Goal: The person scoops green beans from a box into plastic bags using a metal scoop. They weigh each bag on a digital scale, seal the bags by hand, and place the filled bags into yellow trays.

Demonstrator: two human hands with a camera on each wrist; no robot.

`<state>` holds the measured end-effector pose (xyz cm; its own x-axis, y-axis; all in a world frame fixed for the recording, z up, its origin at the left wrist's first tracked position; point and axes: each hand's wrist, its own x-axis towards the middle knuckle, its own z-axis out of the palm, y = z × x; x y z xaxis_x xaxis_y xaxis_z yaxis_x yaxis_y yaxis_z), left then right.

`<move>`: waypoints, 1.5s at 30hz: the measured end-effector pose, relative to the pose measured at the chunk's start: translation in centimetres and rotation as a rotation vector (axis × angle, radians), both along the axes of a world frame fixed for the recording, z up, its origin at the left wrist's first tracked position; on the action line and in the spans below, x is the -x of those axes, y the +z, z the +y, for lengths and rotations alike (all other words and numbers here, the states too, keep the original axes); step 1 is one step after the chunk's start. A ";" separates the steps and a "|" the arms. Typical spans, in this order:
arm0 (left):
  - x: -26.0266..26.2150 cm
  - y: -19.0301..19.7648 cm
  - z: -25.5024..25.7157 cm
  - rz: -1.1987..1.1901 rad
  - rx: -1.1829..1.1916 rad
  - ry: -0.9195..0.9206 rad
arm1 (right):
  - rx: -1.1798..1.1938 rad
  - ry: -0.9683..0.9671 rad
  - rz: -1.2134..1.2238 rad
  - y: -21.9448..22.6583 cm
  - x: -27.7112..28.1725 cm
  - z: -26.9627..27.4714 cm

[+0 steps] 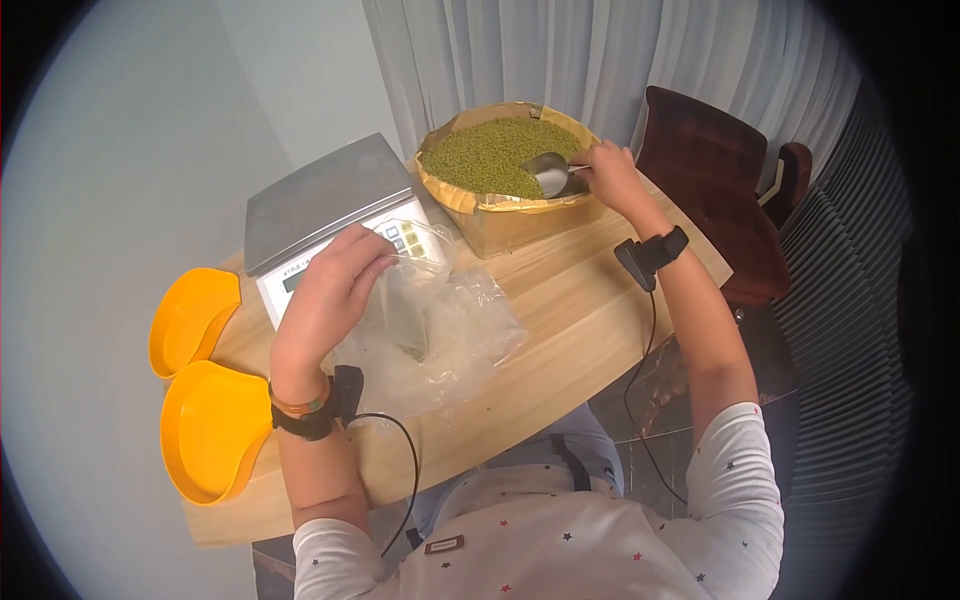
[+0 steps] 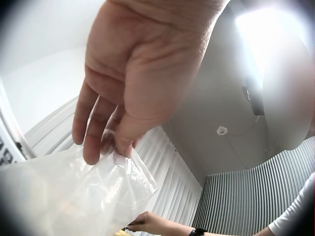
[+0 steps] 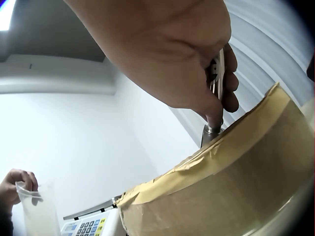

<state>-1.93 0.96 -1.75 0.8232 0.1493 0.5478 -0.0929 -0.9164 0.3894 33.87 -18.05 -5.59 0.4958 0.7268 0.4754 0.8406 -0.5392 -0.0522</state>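
Observation:
A cardboard box [image 1: 505,215] lined with yellow tape holds green mung beans [image 1: 485,155] at the table's back. My right hand [image 1: 610,175] grips the handle of a metal scoop [image 1: 548,172] whose bowl rests in the beans; in the right wrist view the right hand [image 3: 197,64] holds the scoop handle [image 3: 216,83] above the box rim [image 3: 221,162]. My left hand [image 1: 335,285] pinches the top edge of a clear plastic bag [image 1: 435,320] standing on the table; the left hand [image 2: 128,88] pinches the bag [image 2: 74,191] between thumb and fingers in the left wrist view.
A digital scale [image 1: 320,205] with a steel platform stands behind the bag. Two yellow trays [image 1: 205,425] lie at the table's left end. A dark red chair [image 1: 715,170] stands at the right, curtains behind. The wooden table [image 1: 560,330] ends near my body.

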 end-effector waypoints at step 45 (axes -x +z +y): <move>-0.3 -0.1 -0.1 0.014 0.025 -0.025 | -0.082 0.709 0.347 6.6 11.6 1.4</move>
<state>-1.64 0.81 -1.80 0.8341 0.1423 0.5330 -0.1099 -0.9039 0.4133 22.30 -16.68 1.03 0.0577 0.8941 0.4442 0.9107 0.1352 -0.3904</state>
